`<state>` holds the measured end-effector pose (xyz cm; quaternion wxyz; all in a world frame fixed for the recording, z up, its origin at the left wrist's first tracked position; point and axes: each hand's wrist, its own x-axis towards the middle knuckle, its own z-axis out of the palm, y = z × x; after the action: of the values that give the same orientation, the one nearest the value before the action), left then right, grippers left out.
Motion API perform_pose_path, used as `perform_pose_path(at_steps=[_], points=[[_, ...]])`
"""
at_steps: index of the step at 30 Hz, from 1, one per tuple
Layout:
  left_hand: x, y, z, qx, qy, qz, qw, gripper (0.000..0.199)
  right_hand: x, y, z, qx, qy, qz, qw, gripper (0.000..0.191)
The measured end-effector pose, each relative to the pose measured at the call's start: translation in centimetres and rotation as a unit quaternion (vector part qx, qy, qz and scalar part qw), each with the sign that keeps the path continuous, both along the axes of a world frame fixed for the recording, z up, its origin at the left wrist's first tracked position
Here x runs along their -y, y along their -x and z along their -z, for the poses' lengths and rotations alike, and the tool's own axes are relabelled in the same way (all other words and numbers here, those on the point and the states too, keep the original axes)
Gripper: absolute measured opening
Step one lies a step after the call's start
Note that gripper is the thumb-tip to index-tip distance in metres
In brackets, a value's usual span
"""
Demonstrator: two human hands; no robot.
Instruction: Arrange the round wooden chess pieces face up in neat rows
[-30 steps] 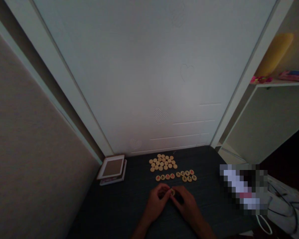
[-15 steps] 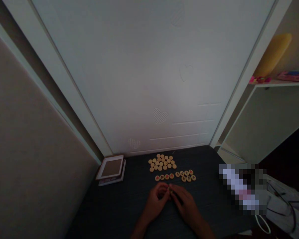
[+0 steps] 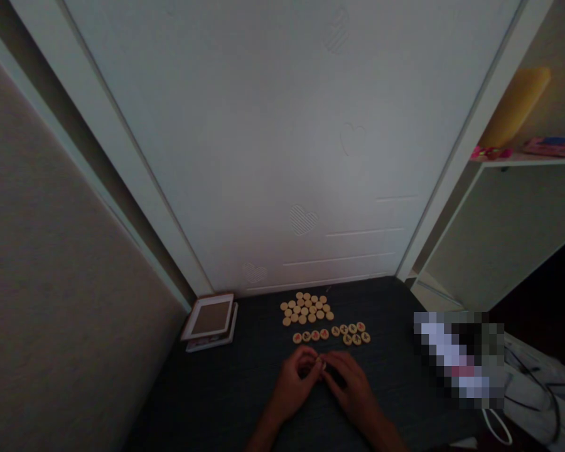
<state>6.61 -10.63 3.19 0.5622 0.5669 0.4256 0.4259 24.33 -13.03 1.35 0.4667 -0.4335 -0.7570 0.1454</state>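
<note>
My left hand (image 3: 295, 383) and my right hand (image 3: 353, 384) meet at the fingertips over the near part of the dark table. Both are closed in a pinch around a small pale piece (image 3: 321, 363), mostly covered by fingers, so its kind is unclear. Just beyond the hands lies a row of round xiangqi pieces, face up: several with red or black marks on the left, such as a red-marked piece (image 3: 315, 335), and a double row on the right with a black-marked piece (image 3: 356, 339). Farther back sits a cluster of blank-side-up xiangqi pieces (image 3: 304, 310).
A shallow open box (image 3: 208, 317) rests on another flat item at the table's (image 3: 216, 389) left back corner. Behind stands a white panel (image 3: 273, 157) with embossed hearts. To the right are a blurred-out patch (image 3: 456, 358), a white cable loop (image 3: 498, 428) and a shelf (image 3: 532, 161).
My fingertips have shifted slightly around the small pale piece, and the right fingers sit a little differently. The xiangqi pieces on the table have stayed in place.
</note>
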Motion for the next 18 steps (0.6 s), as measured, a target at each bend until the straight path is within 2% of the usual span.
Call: perform_pose_path(at_steps=[4,9,13,15,18], points=[[-0.1,0.0,0.2,0.007,0.001,-0.005,1.000,0.027,0.0,0.0,-0.2,0.010,0.011,-0.023,1.000,0.029],[-0.1,-0.1,0.2,-0.003,0.006,-0.011,1.000,0.031,-0.1,0.1,0.0,0.009,-0.010,-0.002,1.000,0.030],[-0.1,0.0,0.3,-0.002,0.003,-0.012,1.000,0.032,-0.2,0.0,0.3,0.015,0.000,0.012,1.000,0.028],[-0.2,0.0,0.3,-0.006,0.004,-0.023,1.000,0.037,-0.4,-0.2,0.6,0.012,-0.006,0.048,0.999,0.027],[-0.2,0.0,0.3,-0.016,-0.004,-0.041,0.999,0.039,-0.7,-0.6,1.5,0.007,-0.027,0.144,0.989,0.025]])
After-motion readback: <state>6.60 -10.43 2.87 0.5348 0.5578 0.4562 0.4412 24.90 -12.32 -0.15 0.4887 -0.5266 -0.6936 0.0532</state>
